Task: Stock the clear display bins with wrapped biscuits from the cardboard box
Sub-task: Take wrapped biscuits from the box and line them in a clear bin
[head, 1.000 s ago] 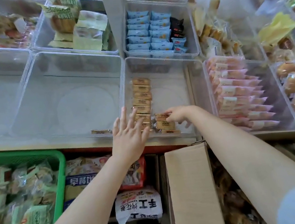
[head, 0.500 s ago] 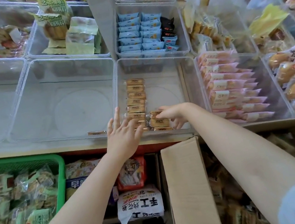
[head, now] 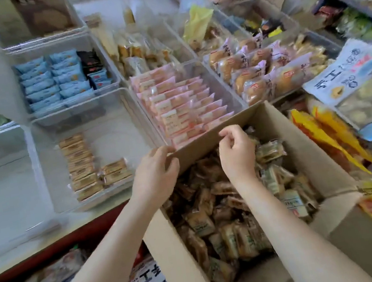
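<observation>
Nearest the camera, two bare forearms reach forward over an open cardboard box (head: 309, 144) heaped with wrapped biscuits (head: 220, 212) in brownish film. The left hand (head: 154, 173) rests at the box's far left corner, its fingers curled around the cardboard edge. The right hand (head: 236, 149) hovers just above the heap near the far wall, fingers loosely curled and narrow, holding nothing that can be seen. Beyond the box, on the table (head: 55, 234), a clear bin (head: 43, 171) holds one tidy row of biscuits (head: 80, 165) along its left side and two more packs just beside the row's near end. To its right sits a bin of pink packets (head: 184, 106), and farther back a bin of blue packets (head: 53, 82).
</observation>
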`<state>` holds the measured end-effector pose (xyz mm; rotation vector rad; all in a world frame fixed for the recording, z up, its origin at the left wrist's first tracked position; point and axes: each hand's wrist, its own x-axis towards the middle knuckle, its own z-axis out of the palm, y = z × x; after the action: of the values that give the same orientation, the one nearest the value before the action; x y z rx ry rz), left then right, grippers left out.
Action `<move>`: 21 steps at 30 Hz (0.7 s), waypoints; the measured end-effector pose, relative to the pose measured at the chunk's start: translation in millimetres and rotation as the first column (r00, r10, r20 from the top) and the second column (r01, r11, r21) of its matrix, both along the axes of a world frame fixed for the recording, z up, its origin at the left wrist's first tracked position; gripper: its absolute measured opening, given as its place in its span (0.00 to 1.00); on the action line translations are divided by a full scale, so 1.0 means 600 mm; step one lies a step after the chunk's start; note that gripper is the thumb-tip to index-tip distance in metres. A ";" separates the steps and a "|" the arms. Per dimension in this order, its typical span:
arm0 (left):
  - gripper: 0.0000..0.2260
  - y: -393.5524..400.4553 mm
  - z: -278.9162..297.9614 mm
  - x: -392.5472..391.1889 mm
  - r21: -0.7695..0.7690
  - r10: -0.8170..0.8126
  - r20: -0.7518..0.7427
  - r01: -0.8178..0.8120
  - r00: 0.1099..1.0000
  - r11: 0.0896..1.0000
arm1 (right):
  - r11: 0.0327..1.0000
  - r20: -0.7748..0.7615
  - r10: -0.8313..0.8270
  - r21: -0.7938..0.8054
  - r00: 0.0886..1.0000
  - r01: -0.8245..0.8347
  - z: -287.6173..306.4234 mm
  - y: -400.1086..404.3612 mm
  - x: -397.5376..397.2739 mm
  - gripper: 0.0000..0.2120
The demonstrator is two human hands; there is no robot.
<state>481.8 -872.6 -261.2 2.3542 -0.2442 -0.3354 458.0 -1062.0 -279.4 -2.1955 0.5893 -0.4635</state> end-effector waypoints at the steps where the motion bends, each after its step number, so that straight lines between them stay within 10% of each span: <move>1: 0.18 -0.022 0.006 -0.002 0.055 -0.045 0.005 0.044 0.999 0.998 | 0.998 -0.079 -0.057 -0.002 0.995 0.057 -0.019 -0.029 -0.010 0.09; 6: 0.32 -0.055 0.008 -0.022 0.418 -0.230 0.031 0.196 0.973 0.887 | 0.988 -0.425 -0.096 -0.152 0.900 0.033 -0.107 -0.115 -0.020 0.11; 15: 0.34 -0.050 -0.006 -0.016 0.360 -0.217 0.061 0.182 0.974 0.915 | 0.927 -0.661 -0.081 -0.326 0.746 -0.187 -0.145 -0.100 0.020 0.24; 21: 0.19 -0.042 -0.001 -0.014 0.054 -0.075 -0.043 0.078 0.996 0.996 | 0.891 -0.437 0.258 0.452 0.861 -0.037 -0.041 -0.084 -0.026 0.12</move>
<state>473.7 -897.7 -261.6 2.3936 -0.3097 -0.4325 442.6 -1112.5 -303.9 -1.8967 0.6976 0.3077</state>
